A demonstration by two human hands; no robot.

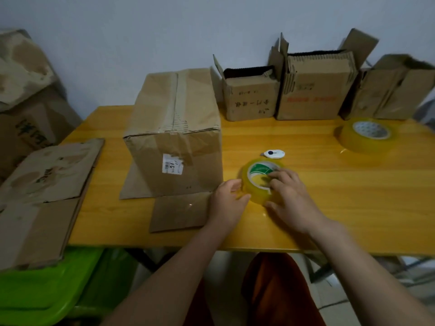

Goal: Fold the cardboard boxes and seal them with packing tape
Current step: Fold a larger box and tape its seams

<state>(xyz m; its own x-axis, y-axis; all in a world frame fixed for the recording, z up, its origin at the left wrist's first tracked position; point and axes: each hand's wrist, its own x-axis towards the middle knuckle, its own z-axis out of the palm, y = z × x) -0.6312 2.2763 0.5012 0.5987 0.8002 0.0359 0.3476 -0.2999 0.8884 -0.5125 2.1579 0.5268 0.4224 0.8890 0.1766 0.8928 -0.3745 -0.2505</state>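
We see the tape roll (260,182) lying flat on the yellow worktop (329,196), just right of the big cardboard box (174,137) whose lower flaps lie spread on the surface. Our left hand (227,201) curls its fingers against the roll's left side; our right hand (289,196) clamps its fingers over the roll's top and near edge. A small white cutter (273,154) lies just behind.

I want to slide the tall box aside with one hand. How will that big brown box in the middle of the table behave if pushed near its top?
The big box stands tall on splayed bottom flaps, so a high push probably tips it. Its creased walls look soft and may buckle.
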